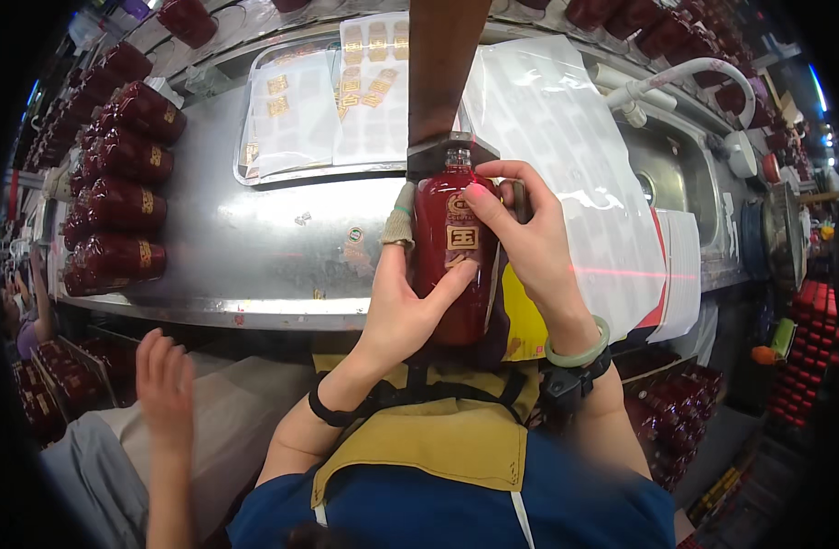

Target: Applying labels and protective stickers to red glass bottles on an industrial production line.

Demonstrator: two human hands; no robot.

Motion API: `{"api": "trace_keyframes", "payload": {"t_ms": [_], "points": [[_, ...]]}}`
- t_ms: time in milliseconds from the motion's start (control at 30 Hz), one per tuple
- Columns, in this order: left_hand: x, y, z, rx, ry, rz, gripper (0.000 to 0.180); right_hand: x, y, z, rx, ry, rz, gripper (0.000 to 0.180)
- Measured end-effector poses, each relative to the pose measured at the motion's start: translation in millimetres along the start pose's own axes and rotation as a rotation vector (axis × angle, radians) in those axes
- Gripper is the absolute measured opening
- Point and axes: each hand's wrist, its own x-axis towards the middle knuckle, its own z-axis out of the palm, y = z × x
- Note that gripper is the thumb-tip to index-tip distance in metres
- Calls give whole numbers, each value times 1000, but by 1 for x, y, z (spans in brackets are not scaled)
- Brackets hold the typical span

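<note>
A dark red glass bottle [428,282] with a clear neck stands in front of me, its neck against a metal bracket [479,143]. Gold labels [462,238] run down its front. My left hand [408,306] grips the bottle's left side, a knitted cover on a finger and the thumb pressed on the lowest label. With my right hand [536,233] I hold the upper right side, the thumb beside the round top label and the index finger near the neck. A red light line crosses the right hand. The fingers behind the bottle are partly hidden.
Red bottles [117,206] line the metal table's left side. A tray [254,101] holds gold label sheets [373,87]. Translucent sheets [547,156] lie at right, beside a sink [671,174]. A brown post [442,64] rises behind the bottle. Another person's hand [166,384] is at lower left.
</note>
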Motion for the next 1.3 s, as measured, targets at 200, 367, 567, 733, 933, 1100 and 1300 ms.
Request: {"api": "trace_keyframes", "payload": {"t_ms": [200,367,567,733,933,1100,1300], "points": [[-3,-2,-2,23,-17,18,85,-1,3,-3,-59,0,36,30],[-5,-4,-3,22,-20,17,87,-4,3,0,11,13,29,30],[0,0,-4,-35,-35,-9,85,0,1,0,1,-2,23,30],[-2,-2,-2,-60,-15,16,79,-1,1,0,8,3,2,33],[6,3,-2,-115,47,53,74,-10,3,-7,105,31,79,41],[17,1,-6,-164,47,-28,68,-31,10,-5,-17,34,53,54],[17,4,-3,-194,63,-59,68,-32,16,-5,-76,29,33,61]]}}
